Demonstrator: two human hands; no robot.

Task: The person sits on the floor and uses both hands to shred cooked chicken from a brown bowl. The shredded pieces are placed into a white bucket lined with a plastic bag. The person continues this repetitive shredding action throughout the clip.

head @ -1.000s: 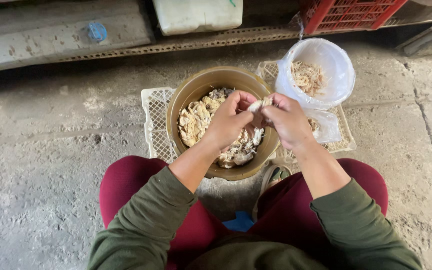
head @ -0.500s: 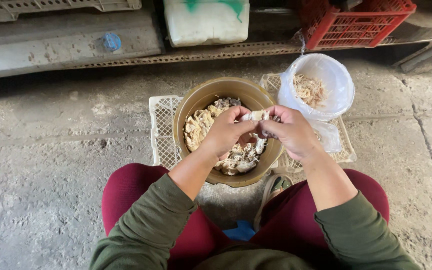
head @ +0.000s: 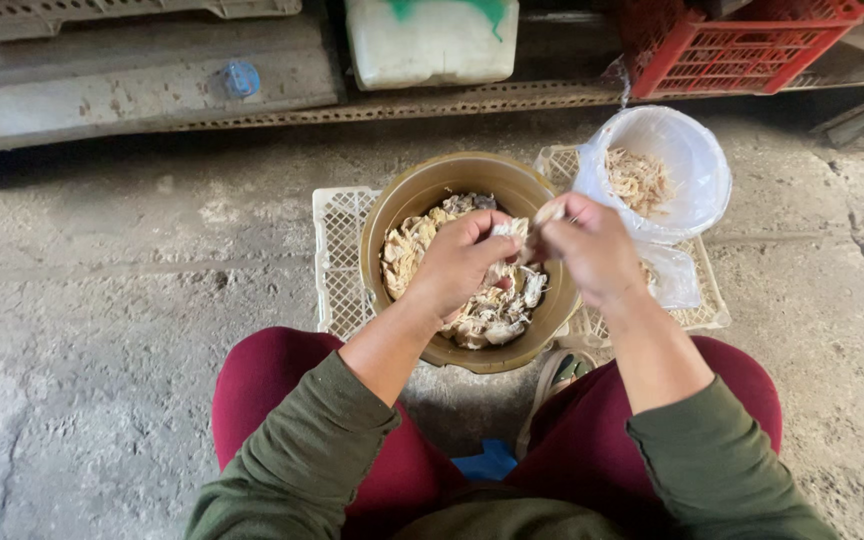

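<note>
Pale scrap [head: 542,216], perhaps a peel, sits pinched between your left hand [head: 462,262] and right hand [head: 592,250] fingers above the tan bowl [head: 452,180].

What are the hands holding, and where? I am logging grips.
Both hands, left hand and right hand, pinch one small pale piece by its ends above the bowl.
</note>
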